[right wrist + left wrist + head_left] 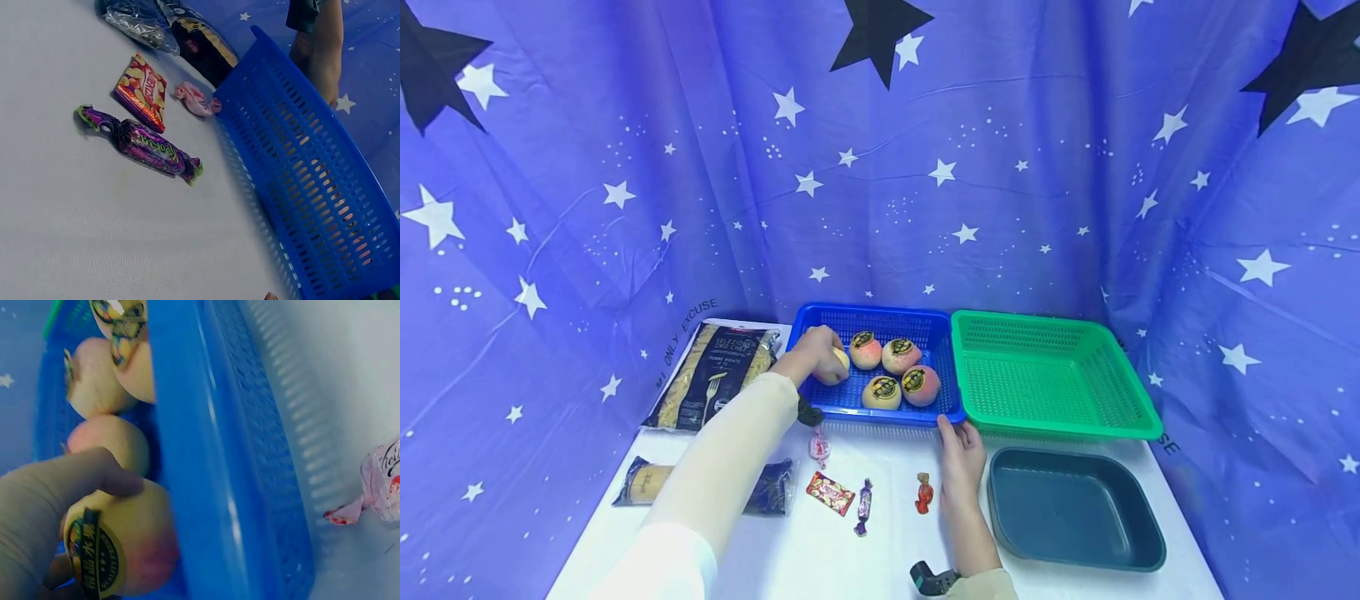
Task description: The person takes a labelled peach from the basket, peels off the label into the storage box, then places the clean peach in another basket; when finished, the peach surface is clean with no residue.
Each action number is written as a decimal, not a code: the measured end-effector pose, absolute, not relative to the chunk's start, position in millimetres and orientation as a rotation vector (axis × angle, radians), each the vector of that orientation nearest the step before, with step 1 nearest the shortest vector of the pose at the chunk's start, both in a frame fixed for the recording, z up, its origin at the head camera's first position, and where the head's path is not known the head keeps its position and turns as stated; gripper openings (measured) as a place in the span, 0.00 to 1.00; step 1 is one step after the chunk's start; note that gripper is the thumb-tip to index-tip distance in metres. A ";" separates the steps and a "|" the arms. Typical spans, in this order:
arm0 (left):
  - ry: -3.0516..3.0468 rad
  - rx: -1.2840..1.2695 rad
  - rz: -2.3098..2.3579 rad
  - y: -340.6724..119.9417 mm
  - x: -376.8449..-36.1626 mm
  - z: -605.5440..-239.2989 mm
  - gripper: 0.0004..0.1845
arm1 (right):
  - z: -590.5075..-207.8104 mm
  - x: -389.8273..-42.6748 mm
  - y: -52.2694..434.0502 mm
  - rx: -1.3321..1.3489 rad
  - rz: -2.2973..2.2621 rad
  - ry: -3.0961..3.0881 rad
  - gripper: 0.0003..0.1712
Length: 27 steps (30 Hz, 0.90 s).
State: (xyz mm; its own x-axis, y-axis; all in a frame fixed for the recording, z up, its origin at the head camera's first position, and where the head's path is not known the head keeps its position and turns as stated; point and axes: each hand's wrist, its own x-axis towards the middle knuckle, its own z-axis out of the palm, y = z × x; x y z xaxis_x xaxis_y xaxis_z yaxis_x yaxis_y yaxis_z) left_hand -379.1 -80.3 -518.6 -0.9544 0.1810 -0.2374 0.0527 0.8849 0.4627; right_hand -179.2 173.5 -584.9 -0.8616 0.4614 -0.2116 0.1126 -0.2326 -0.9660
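Observation:
My left hand point(829, 357) reaches into the blue basket point(880, 414) at its left end and grips a peach point(147, 544) with a dark label band. The thumb lies over the fruit's top. Several more peaches point(901, 357), pinkish yellow with black-and-gold stickers, sit in the basket's middle and right side. My right hand point(962, 462) holds the basket at its front right corner, a digit on the rim. In the right wrist view only a fingertip point(270, 295) shows, low beside the basket's perforated wall.
A green basket point(1131, 367) adjoins on the right, a dark teal tub point(1078, 562) before it. Wrapped candies lie in front: pink point(819, 448), red-yellow point(831, 493), purple point(864, 506), red point(924, 492). At left are a pasta bag point(715, 375) and a dark packet point(771, 487).

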 end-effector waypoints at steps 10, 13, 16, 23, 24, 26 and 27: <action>2.831 0.325 0.945 -71.2 -352.9 -484.5 0.32 | -586.7 -178.7 174.1 -0.698 2.153 -1.830 0.42; 2.844 0.371 1.014 -68.2 -343.3 -476.9 0.32 | -587.9 -178.6 176.0 -0.701 2.149 -1.835 0.43; 2.856 0.418 1.072 -66.3 -334.4 -470.4 0.30 | -588.8 -178.5 177.4 -0.700 2.145 -1.843 0.44; 2.756 0.394 1.360 -66.2 -305.6 -456.3 0.26 | -589.9 -178.1 177.1 -0.713 2.153 -1.869 0.43; 2.730 0.387 1.406 -66.2 -300.5 -455.0 0.26 | -590.0 -178.1 177.0 -0.711 2.152 -1.870 0.43; 2.679 0.381 1.498 -66.0 -290.6 -453.6 0.26 | -590.0 -178.2 176.9 -0.712 2.143 -1.877 0.43; 2.648 0.380 1.549 -65.8 -285.8 -453.2 0.26 | -589.9 -178.4 176.9 -0.715 2.141 -1.879 0.43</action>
State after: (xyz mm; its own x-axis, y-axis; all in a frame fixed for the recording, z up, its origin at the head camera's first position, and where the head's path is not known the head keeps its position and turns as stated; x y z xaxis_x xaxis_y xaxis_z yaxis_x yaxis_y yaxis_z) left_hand -285.8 -65.8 -453.2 -0.9686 0.2353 0.0801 0.1852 0.4681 0.8641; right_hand -178.4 176.9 -589.9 -0.8617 0.4567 -0.2210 0.1599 -0.1689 -0.9726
